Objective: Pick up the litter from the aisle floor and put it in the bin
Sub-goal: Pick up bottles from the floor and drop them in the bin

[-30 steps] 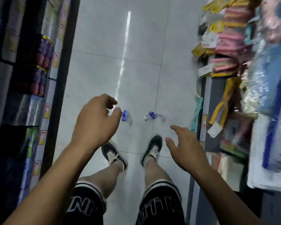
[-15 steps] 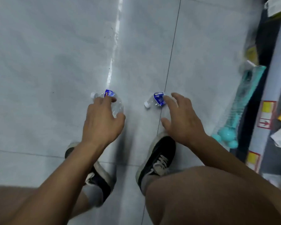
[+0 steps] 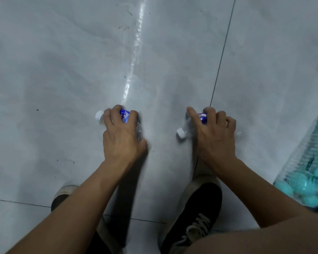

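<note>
I see a glossy grey tiled floor [image 3: 62, 70]. My left hand [image 3: 122, 138] is clamped over a clear plastic bottle [image 3: 125, 117], white cap pointing left. My right hand [image 3: 214, 136] wraps a second bottle [image 3: 202, 118], cap aimed lower-left. Fingers hide both bodies. A packet of teal balls [image 3: 305, 180] is cut off at the right.

Grey tiled floor [image 3: 62, 70], teal netted balls [image 3: 301, 187]

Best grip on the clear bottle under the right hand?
Grip the clear plastic bottle with blue label across its labelled middle, from above. It lies on its side on the grey tile floor, white cap pointing left, so the right hand can wrap over it.
</note>
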`<state>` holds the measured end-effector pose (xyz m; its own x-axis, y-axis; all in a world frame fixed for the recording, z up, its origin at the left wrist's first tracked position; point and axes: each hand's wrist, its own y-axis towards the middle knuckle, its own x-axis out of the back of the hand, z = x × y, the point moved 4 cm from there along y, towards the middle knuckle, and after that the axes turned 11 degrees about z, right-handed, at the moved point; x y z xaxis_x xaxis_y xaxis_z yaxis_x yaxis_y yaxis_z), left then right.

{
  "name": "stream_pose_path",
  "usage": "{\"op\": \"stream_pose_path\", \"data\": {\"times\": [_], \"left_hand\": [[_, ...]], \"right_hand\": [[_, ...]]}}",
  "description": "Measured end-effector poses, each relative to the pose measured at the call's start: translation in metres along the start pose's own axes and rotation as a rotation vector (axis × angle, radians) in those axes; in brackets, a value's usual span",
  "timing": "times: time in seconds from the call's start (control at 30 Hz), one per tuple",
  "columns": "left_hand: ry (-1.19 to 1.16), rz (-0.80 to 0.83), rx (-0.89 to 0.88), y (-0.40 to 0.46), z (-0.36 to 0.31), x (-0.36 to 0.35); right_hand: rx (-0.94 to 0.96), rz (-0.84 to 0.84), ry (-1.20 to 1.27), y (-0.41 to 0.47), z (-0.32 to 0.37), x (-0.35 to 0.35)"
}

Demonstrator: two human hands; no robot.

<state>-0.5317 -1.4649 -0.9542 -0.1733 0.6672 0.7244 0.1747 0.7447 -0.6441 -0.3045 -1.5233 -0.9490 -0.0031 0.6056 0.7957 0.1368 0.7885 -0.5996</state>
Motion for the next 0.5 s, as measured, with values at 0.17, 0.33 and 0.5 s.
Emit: {"op": "stream_pose_path", "data": {"times": [0.17,0.33,0.5], "left_hand": [[-0.128,-0.025,-0.066,-0.012,0.005,0.006],[-0.147,-0.064,-0.109,-0.056,-0.016,0.044],[-0.19,-0.063,-0.15,-0.137,-0.054,0.127]], "right_hand": [[0.038,0.027,0.0,0.009,0.0,0.003],[0.044,0.03,0.051,-0.025,-0.004,0.045],[0.068,0.03,0.141,-0.099,-0.01,0.138]]}}
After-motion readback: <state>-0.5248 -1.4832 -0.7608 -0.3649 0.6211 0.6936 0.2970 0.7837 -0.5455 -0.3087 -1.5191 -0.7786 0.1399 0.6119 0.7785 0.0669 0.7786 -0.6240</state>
